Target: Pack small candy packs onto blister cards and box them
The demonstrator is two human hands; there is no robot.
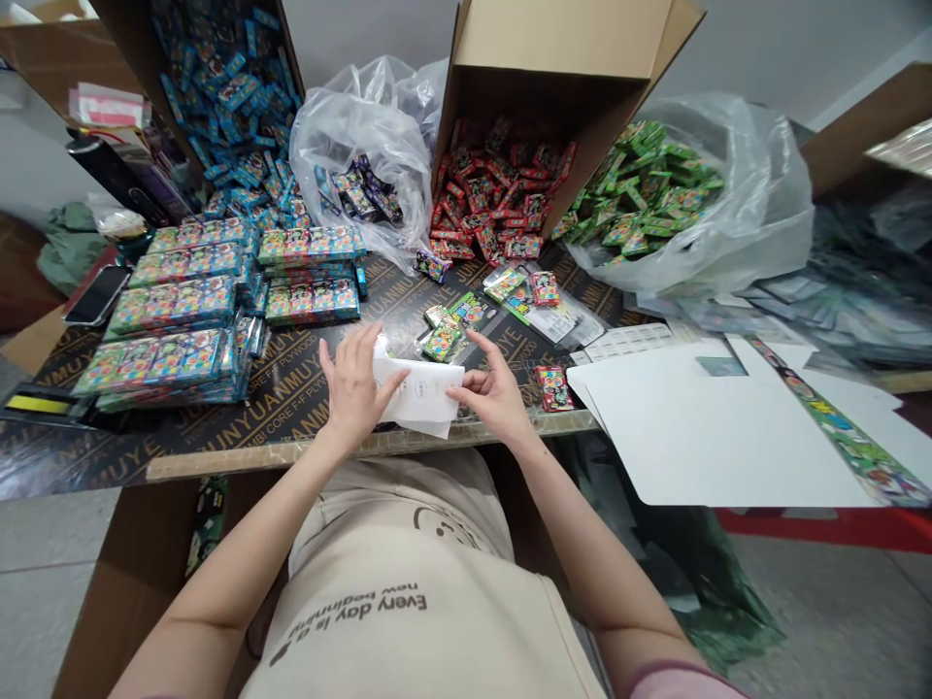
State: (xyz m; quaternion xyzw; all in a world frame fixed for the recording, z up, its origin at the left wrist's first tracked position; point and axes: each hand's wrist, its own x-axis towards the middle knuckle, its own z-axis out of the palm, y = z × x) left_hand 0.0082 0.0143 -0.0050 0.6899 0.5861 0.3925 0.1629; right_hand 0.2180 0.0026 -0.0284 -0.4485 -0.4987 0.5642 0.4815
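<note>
A folded white paper sheet (424,388) with faint grey print is held above the table's front edge. My left hand (355,383) grips its left end, thumb in front and fingers behind. At the right edge, my right hand (496,390) pinches the paper between thumb and fingers, its index finger raised. Just behind the paper lie small green packets (441,340) on a clear printed bag (477,316). A red packet (553,388) sits to the right of my right hand.
Stacks of packed sets (156,359) stand at left near a phone (97,295). Behind are blue packets (233,97), a plastic bag of purple packets (364,189), a cardboard box (557,39) of red packets and a bag of green packets (655,180). White cards (714,427) overhang the right edge.
</note>
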